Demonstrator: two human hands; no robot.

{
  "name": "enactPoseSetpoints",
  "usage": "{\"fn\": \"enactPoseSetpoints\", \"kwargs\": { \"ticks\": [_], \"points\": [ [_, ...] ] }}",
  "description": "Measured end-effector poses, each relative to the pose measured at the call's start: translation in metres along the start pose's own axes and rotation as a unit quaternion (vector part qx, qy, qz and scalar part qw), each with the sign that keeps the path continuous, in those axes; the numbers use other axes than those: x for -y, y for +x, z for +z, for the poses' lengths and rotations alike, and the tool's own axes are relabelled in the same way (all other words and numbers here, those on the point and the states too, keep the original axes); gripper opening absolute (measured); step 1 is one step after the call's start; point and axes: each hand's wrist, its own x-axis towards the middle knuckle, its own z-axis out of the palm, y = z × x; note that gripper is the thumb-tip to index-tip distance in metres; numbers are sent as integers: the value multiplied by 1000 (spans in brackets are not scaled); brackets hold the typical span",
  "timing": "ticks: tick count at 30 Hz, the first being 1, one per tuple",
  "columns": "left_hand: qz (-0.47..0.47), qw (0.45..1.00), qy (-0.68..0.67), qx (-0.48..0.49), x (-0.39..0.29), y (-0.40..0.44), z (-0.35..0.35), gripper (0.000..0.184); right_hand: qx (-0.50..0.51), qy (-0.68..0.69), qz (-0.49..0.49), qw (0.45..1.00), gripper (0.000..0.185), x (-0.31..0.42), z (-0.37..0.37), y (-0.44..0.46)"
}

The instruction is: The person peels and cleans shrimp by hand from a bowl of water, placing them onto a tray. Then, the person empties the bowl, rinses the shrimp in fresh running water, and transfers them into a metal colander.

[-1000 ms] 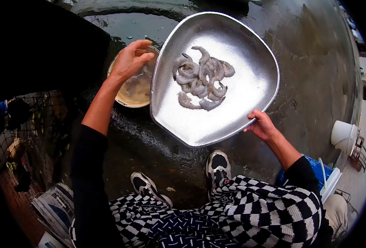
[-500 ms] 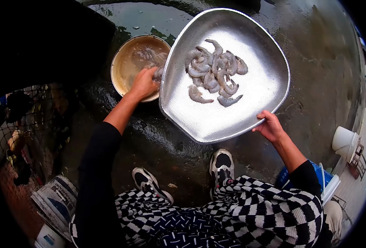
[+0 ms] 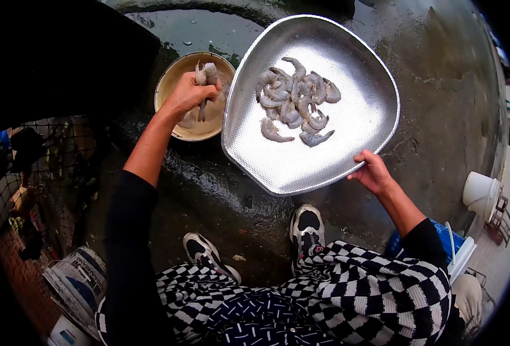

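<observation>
My left hand [image 3: 192, 93] is closed around a few grey shrimp [image 3: 207, 74], whose ends stick out above and below the fist. It is over a round basin [image 3: 161, 86] of cloudy water. My right hand [image 3: 373, 173] grips the lower right rim of a perforated metal scoop [image 3: 347, 135], fingers wrapped over the edge. Several raw shrimp [image 3: 301, 95] lie in a loose pile in the middle of the scoop. The scoop's left edge overlaps the basin's right side from my view.
Wet dark ground [image 3: 439, 104] surrounds the basin. Black netting [image 3: 41, 150] and a dirty bucket [image 3: 79, 277] are at the left. On the right are a white bucket [image 3: 481, 193] and a blue bucket [image 3: 454, 242]. My shoes [image 3: 308, 228] stand below the scoop.
My left hand has moved from the basin's right side beside the scoop to over the basin, with shrimp now showing in its grip. The scoop has shifted very slightly left.
</observation>
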Motion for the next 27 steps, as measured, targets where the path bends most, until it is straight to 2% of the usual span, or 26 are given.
{"fn": "enactPoseSetpoints", "kwargs": {
  "ticks": [3, 4, 7, 8, 9, 11, 12, 14, 15, 17, 18, 19, 21, 22, 23, 25, 26, 27],
  "points": [
    [47, 999, 17, 14, -40, -13, 20, 7, -2, -8, -6, 1000, 16, 2, 5, -2],
    [70, 996, 30, 46, -50, -16, 29, 10, 0, -8, -5, 1000, 16, 3, 6, -2],
    [123, 978, 76, 148, -72, -26, 60, 31, -6, -17, -5, 1000, 16, 2, 8, -1],
    [202, 960, 153, 122, -65, -23, 67, 47, -9, -10, -6, 1000, 13, 1, 7, 0],
    [202, 960, 153, 122, -65, -22, 64, 47, -13, -4, -8, 1000, 15, 1, 6, 1],
    [191, 954, 233, -1, -63, -15, 47, 50, -14, 2, -9, 1000, 15, -2, 0, 2],
    [110, 974, 196, -25, -56, -6, 27, 53, -16, 9, -10, 1000, 15, -3, -2, 4],
    [96, 961, 232, -113, -23, 10, -8, 60, -18, 2, -6, 1000, 14, 2, 3, 2],
    [94, 962, 232, -111, -3, 16, -20, 60, -20, -7, 0, 1000, 13, 2, 4, 0],
    [73, 913, 364, -170, 35, 26, -32, 68, -24, -2, 2, 1000, 12, 0, -1, 2],
    [37, 922, 350, -162, 50, 29, -29, 75, -28, 2, 3, 1000, 11, 0, -3, 3],
    [36, 923, 349, -161, 52, 30, -21, 75, -29, 1, 4, 1000, 11, 0, -4, 4],
    [52, 888, 408, -204, 58, 36, 2, 78, -10, 1, 13, 1000, 18, 1, -6, 3],
    [82, 865, 459, -187, 62, 42, 7, 75, -12, 0, 16, 1000, 18, 1, -6, 3],
    [80, 865, 459, -186, 66, 42, 12, 75, -14, -7, 20, 1000, 18, 2, -6, 4],
    [48, 871, 453, -182, 58, 35, 27, 60, -15, -15, 20, 1000, 18, 3, -5, 5],
    [93, 860, 467, -184, 62, 35, 31, 47, -11, -9, 17, 1000, 18, 2, -7, 6],
    [93, 860, 466, -184, 68, 36, 31, 47, -7, -3, 15, 1000, 18, 2, -6, 5]
  ]
}}
